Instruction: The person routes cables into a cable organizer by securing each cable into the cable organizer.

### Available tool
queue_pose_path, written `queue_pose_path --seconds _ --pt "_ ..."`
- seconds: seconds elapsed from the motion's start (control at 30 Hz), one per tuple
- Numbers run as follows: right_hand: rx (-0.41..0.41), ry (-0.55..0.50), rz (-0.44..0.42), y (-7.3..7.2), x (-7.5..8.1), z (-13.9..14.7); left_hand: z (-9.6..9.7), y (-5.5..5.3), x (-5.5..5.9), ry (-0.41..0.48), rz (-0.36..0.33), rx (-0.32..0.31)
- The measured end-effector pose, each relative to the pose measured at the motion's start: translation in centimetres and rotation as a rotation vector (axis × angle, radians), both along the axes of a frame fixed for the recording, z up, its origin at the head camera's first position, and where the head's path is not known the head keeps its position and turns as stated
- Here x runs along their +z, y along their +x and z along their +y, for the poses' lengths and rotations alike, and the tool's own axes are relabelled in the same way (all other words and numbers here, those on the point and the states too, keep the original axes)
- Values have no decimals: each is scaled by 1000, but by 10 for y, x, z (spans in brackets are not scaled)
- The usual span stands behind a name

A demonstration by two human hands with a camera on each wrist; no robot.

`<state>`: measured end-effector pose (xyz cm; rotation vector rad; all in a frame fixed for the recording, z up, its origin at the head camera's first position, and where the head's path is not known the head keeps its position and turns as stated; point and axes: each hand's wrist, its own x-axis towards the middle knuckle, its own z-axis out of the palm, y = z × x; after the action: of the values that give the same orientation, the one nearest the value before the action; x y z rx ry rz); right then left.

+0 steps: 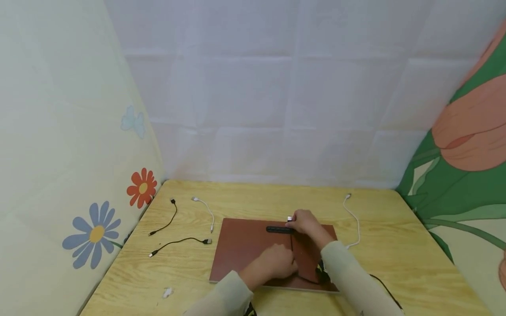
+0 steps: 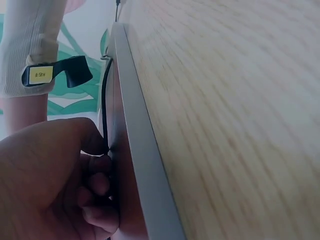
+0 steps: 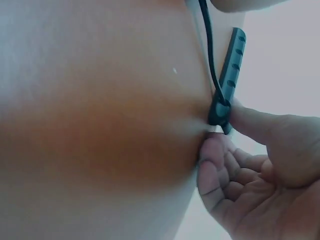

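A slotted black cable holder strip (image 1: 276,229) lies along the far side of a reddish-brown board (image 1: 239,250). My right hand (image 1: 306,222) is at the strip's right end, pinching the plug end of a black cable (image 3: 210,50); the silver plug tip (image 1: 290,218) shows past my fingers. At that end the cable crosses the strip, then runs toward me over the board. Close to the board's near edge, my left hand (image 1: 278,262) pinches the same cable (image 2: 104,95) between thumb and curled fingers. Part of the cable is hidden behind that hand.
Two short black cables (image 1: 179,240) (image 1: 170,219) and a white cable (image 1: 209,213) lie on the wooden table (image 1: 130,281) left of the board. Another white cable (image 1: 357,224) lies to the right. A small white scrap (image 1: 168,292) sits near the front left. Fabric walls surround the table.
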<state>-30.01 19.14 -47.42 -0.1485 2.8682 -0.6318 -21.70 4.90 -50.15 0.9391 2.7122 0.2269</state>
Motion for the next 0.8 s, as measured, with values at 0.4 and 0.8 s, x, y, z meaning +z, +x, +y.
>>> queue_pose_path --seconds 0.4,0.8 --pt "-1 4 11 -8 19 43 -38 -3 1 237 -173 54" --pt "-115 -2 51 -15 27 112 -90 -14 8 127 12 158"
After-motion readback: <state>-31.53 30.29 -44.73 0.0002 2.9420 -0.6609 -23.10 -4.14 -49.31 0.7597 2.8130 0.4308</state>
